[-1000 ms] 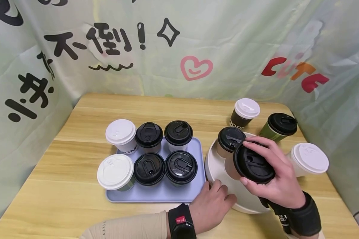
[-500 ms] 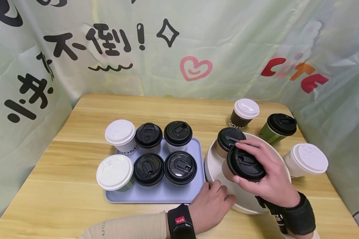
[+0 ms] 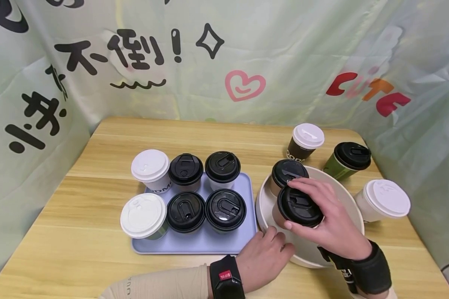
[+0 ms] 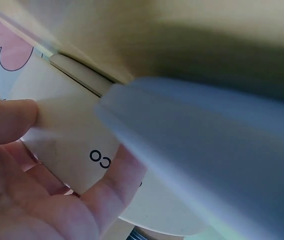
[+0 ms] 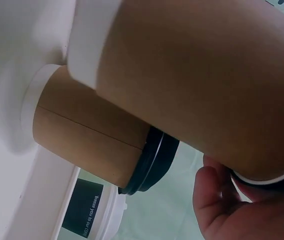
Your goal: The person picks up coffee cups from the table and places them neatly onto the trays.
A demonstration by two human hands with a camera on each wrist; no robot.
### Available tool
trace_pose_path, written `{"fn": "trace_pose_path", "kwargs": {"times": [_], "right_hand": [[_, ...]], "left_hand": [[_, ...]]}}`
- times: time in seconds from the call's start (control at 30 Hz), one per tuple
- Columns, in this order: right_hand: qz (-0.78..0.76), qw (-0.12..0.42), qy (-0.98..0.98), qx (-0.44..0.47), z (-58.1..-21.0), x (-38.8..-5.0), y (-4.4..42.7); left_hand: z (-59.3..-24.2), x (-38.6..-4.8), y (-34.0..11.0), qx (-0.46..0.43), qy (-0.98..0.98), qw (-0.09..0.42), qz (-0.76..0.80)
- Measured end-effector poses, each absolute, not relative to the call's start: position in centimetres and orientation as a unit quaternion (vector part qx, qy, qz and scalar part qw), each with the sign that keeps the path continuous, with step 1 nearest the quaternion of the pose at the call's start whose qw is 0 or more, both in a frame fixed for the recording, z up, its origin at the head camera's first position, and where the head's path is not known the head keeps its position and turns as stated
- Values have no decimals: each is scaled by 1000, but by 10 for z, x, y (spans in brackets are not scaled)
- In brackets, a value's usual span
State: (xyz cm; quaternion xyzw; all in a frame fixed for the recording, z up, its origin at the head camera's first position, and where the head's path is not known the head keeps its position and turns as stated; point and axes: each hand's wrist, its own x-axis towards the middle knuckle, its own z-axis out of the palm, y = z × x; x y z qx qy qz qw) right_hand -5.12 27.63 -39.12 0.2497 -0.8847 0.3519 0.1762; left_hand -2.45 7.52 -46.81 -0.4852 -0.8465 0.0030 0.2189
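My right hand [image 3: 334, 222] grips a brown paper coffee cup [image 3: 300, 206] around its black lid, slightly tilted, over the round white tray [image 3: 309, 254]. In the right wrist view the cup's brown sleeve [image 5: 197, 85] fills the upper right. Whether its base touches the tray I cannot tell. Beside it another brown cup [image 3: 289, 172] with a black lid stands upright on the tray. My left hand [image 3: 265, 257] holds the tray's near left edge. In the left wrist view its thumb [image 4: 12, 120] lies by the tray's lettered outer wall [image 4: 67, 130], with fingers curled at the rim.
A blue rectangular tray [image 3: 251, 211] bears several lidded cups in two rows, close against the round tray's left. Around the round tray stand a black cup with a white lid [image 3: 303, 143], a green cup [image 3: 347, 160] and a white cup [image 3: 383, 200]. Printed cloth surrounds the table.
My right hand has moved left with the brown cup, bringing it nearer the cup standing on the round tray. My left hand has stayed at the tray's edge.
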Motion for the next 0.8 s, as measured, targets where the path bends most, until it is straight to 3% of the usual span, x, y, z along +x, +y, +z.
{"fn": "trace_pose_path", "kwargs": {"times": [0.5,0.8], "right_hand": [[304,123,-918,226,-395,-48,275],[298,121,-920,225,-394,-47,273]], "left_hand": [[-467,-26,75,-504,-838,210,4],[-468,-26,74,-508,-836,209,13]]}}
